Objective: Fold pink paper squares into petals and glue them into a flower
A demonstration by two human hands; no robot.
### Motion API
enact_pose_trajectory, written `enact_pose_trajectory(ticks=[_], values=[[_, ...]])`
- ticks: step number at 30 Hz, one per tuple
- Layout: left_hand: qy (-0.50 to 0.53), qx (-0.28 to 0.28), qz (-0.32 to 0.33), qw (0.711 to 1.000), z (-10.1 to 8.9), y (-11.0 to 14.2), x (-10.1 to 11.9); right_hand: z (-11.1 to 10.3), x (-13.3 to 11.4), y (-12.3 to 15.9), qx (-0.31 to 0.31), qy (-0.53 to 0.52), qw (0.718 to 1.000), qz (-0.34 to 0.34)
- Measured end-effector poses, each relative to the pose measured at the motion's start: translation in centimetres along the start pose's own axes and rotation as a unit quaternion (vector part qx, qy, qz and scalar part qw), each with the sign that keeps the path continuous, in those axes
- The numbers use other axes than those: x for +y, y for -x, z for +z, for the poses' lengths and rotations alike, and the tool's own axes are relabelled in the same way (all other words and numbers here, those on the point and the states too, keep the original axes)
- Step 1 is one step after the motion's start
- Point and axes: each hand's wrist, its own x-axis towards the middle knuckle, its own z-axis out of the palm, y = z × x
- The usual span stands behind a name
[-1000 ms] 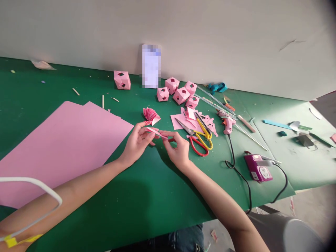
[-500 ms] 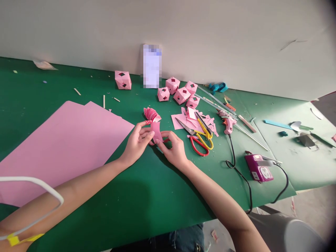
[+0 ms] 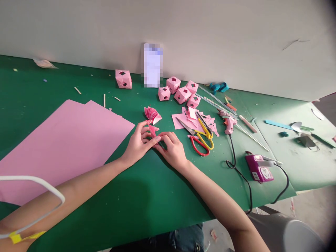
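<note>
Pale glare washes the green table [image 3: 157,185] at right, soft shadow dims its front, and right corners are black.

From my remote seat I see bare forearms [image 3: 86,185] without sleeves, a red-and-white patterned wrap [image 3: 149,121] on a left-hand [image 3: 138,141] finger, dark blue denim [image 3: 187,239] below, and a curved white cord [image 3: 39,180] bearing bright yellow tape [image 3: 15,238].

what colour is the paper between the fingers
The paper is pink, seen best in the head view.
</note>
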Motion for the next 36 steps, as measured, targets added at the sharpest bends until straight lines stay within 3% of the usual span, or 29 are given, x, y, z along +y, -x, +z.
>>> enact_pose_trajectory(ticks=[4, 8, 12, 16, 22, 28, 36], values=[[0.003, -0.002, 0.011, 1.000, 0.0, 0.1, 0.2, -0.2, -0.2, -0.1, -0.021, -0.029, 0.999, -0.003], [0.011, -0.009, 0.012, 1.000, 0.0, 0.0, 0.3, -0.5, -0.3, -0.4, 0.003, -0.158, 0.986, 0.048], [0.018, -0.017, -0.012, 1.000, 0.0, 0.0, 0.4, -0.7, -0.4, -0.9, -0.001, -0.294, 0.939, 0.182], [0.029, -0.019, -0.028, 0.999, 0.0, 0.0, 0.4, -1.0, -0.2, -1.2, -0.007, -0.366, 0.902, 0.229], [0.030, -0.016, -0.028, 0.999, -0.1, -0.2, -0.2, -0.7, 0.0, -1.1, 0.009, -0.364, 0.907, 0.213], [-0.010, 0.004, 0.044, 0.999, -0.4, -0.2, -0.7, -0.4, 0.4, -1.0, 0.040, -0.351, 0.903, 0.245], [0.007, 0.034, -0.008, 0.999, -0.3, -0.1, 0.0, -0.3, 0.7, -1.1, 0.038, -0.347, 0.901, 0.258]])
